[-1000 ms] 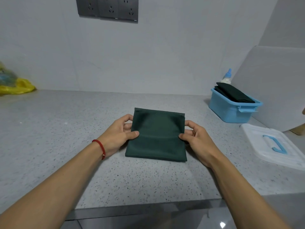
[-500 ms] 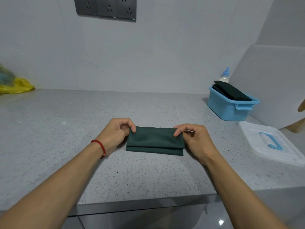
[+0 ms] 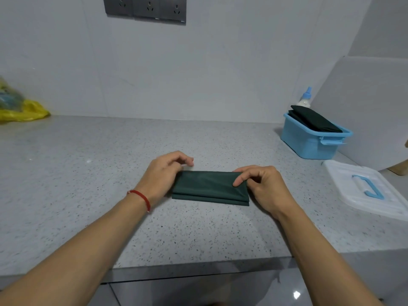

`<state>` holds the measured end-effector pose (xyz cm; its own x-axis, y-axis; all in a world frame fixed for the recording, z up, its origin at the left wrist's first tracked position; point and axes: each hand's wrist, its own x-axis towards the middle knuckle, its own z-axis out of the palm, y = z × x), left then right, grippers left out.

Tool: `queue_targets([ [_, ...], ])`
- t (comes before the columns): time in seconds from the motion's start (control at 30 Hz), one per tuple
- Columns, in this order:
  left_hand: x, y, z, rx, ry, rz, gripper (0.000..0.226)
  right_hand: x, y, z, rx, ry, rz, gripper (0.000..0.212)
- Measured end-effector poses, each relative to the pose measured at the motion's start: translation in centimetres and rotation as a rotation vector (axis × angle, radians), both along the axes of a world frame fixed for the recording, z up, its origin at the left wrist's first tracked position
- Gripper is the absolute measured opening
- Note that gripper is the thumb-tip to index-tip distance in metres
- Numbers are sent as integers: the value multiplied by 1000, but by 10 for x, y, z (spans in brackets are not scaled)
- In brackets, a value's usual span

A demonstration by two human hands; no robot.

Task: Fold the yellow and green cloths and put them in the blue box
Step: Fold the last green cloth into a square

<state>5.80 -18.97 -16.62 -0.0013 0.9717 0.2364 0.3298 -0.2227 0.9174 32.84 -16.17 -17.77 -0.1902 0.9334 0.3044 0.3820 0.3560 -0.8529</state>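
Since the earlier frames the green cloth (image 3: 210, 187) has gone from a square to a narrow band folded in half, and both hands have come up from its side edges to its far corners.

At the far left of the countertop (image 3: 88, 173), against the wall, lies a yellow plastic bag (image 3: 21, 109). The left hand (image 3: 164, 173), a red string bracelet (image 3: 141, 198) on its wrist, sits at the cloth's left end with fingers curled; its palm covers the left edge, and whether the fingertips grip any fabric cannot be told. The cloth lies flat near the middle of the countertop, between the two hands, its layered fold edges facing the front edge. The right hand (image 3: 262, 186) rests at the right end, its thumb and forefinger pinching the far right corner of the cloth.

Toward the right back corner stands the blue box (image 3: 309, 142), open, well apart from the hands, with a dark folded cloth (image 3: 313, 119) already sticking up out of it. A white bottle with a blue cap (image 3: 305, 99) stands just behind the box. Near the right edge lies the clear lid (image 3: 364, 188) with its blue handle, between the box and the front edge. Grey wall sockets (image 3: 145, 7) are mounted above.
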Motion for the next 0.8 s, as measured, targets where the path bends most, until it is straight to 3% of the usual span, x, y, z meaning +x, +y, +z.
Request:
queue_targets([
  [0.03,6,-5,-3,131,265,5,32,0,0,-1,1,-4,-1,52],
  [0.1,22,-11,-12,336,787,-67,47,0,2,-2,3,-13,4,52],
  [0.2,35,-8,-21,226,1097,-208,61,-2,2,1,-26,-19,18,49],
  [0.33,31,-5,-22,123,1125,-280,63,-11,-9,14,19,1,-158,42],
  [0.4,31,-5,-21,118,1113,-286,66,-26,-12,34,235,-146,-222,26],
  [0.47,29,-4,-21,126,1098,-284,68,-46,-8,42,348,-391,-155,40],
  [0.57,30,-5,-21,121,1063,-278,66,-65,-12,16,91,-849,18,64],
  [0.6,31,-5,-22,107,1074,-264,65,-64,-14,3,-3,-919,49,67],
  [0.8,23,-6,-25,-94,1076,-60,64,-33,-14,-9,-97,-983,1,63],
])
